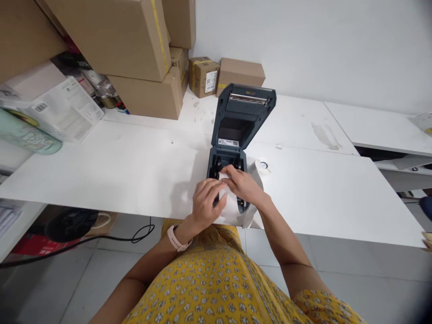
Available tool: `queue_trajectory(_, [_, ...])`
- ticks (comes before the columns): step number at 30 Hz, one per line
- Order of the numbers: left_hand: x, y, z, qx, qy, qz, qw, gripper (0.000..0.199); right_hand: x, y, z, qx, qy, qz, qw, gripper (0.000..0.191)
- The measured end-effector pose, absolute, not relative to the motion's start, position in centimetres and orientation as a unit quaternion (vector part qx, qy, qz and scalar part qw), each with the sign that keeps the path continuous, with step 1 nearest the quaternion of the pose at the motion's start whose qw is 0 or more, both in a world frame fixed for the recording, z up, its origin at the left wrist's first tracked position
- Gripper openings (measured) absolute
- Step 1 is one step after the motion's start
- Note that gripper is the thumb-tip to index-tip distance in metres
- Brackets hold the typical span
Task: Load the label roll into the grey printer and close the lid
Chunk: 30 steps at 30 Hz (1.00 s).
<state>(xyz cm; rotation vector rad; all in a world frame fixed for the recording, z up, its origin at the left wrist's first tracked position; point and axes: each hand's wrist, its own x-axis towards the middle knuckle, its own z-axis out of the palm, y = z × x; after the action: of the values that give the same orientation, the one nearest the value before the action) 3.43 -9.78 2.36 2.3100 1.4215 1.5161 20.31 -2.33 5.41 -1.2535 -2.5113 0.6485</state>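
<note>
A dark label printer [213, 155] stands on the white table with its lid [261, 110] raised. Over its open bay, a white label roll [223, 176] sits between my two hands, and a strip of its paper [231, 210] runs down toward the table's front edge. My right hand [245, 183] is closed with its fingers on the roll. From the left, my left hand [207, 202] bends its fingers against the roll and its paper. My fingers hide part of the roll and the bay.
Right of the printer lies another white roll [265, 167] beside loose curled paper [255, 176]. Large cardboard boxes [145, 96] are stacked at the back left, with smaller boxes [241, 72] by the wall. A green bottle [37, 137] and white cartons [67, 108] stand at far left.
</note>
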Motion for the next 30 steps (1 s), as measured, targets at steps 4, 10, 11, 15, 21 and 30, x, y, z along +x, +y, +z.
queue_trajectory(4, [3.7, -11.7, 1.6, 0.795, 0.433, 0.425, 0.013, 0.024, 20.1, -2.2, 5.7, -0.44, -0.869, 0.203, 0.1, 0.017])
queue_trajectory(10, [2.9, -12.6, 0.4, 0.828, 0.429, 0.361, 0.009, 0.038, 20.2, -1.7, 5.6, -0.423, -0.886, 0.177, 0.066, 0.022])
queue_trajectory(11, [2.8, -12.7, 0.4, 0.831, 0.427, 0.356, 0.011, 0.04, 20.2, -1.5, 5.6, -0.419, -0.89, 0.169, 0.064, 0.023])
queue_trajectory(15, [2.7, -12.8, 0.5, 0.841, 0.415, 0.346, 0.016, 0.046, 20.5, -0.6, 5.7, -0.376, -0.913, 0.134, 0.08, 0.026])
queue_trajectory(21, [2.7, -12.8, 0.5, 0.85, 0.398, 0.344, 0.017, 0.054, 21.3, 0.6, 6.1, -0.365, -0.922, 0.111, 0.068, 0.024])
queue_trajectory(30, [2.6, -12.4, 1.6, 0.865, 0.404, 0.296, 0.036, 0.05, 22.4, 1.5, 6.6, -0.337, -0.917, 0.198, 0.079, 0.03])
